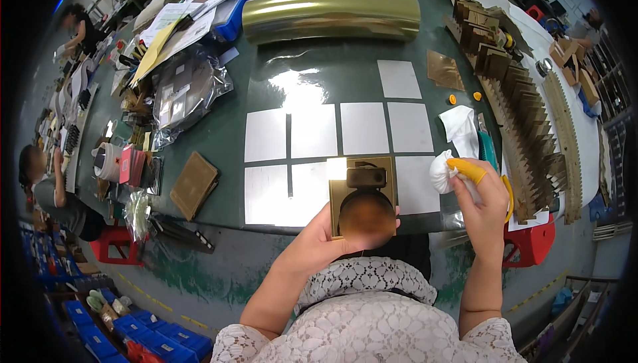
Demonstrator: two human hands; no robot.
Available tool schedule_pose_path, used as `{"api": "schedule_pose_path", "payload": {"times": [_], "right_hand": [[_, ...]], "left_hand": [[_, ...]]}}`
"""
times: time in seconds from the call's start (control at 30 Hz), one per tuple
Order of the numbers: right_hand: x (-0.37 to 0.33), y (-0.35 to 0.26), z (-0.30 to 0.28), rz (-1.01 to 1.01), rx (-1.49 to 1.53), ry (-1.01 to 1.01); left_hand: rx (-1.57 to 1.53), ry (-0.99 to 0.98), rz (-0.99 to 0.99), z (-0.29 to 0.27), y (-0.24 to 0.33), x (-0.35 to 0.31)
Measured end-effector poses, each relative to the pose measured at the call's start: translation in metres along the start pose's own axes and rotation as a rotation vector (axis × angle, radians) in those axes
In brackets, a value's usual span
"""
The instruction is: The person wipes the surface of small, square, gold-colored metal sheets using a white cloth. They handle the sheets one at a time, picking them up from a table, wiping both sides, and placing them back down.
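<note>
My left hand grips a gold, mirror-like plate by its lower edge, tilted up above the table's near edge. Dark shapes are reflected in the plate. In my right hand is a bunched white cloth, pinched between fingers with yellow finger covers; it is right of the plate and apart from it. Several pale rectangular plates lie in rows on the green table, partly hidden by the gold plate. A folded white cloth rests beyond my right hand, beside a teal object.
A gold roll spans the far side. Slotted racks with brown plates line the right. Stacked brown plates, a plastic-wrapped bundle and papers sit left. Red stools flank the table; a seated person is at left.
</note>
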State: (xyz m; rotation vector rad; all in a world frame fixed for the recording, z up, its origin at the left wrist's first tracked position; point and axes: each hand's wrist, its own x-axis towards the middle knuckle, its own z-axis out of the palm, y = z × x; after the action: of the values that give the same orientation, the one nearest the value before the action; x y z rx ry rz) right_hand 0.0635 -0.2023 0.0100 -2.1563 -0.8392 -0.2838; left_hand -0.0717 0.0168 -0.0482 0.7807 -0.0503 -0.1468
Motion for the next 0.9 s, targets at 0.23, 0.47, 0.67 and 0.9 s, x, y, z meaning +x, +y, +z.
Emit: {"api": "schedule_pose_path", "payload": {"times": [0.23, 0.47, 0.67, 0.9], "right_hand": [[-0.001, -0.001, 0.003, 0.0, 0.021, 0.012], [-0.008, 0.052, 0.013, 0.245, -0.074, 0.092], [-0.015, 0.064, 0.002, 0.22, -0.415, 0.019], [-0.009, 0.031, -0.01, 0.186, -0.109, 0.016]], "left_hand": [[-0.02, 0.018, 0.007, 0.0, 0.002, 0.0], [0.0, 0.028, 0.003, -0.006, -0.005, -0.001], [0.088, 0.099, 0.002, -0.007, -0.006, -0.003], [0.147, 0.051, -0.023, -0.012, -0.01, 0.001]]}}
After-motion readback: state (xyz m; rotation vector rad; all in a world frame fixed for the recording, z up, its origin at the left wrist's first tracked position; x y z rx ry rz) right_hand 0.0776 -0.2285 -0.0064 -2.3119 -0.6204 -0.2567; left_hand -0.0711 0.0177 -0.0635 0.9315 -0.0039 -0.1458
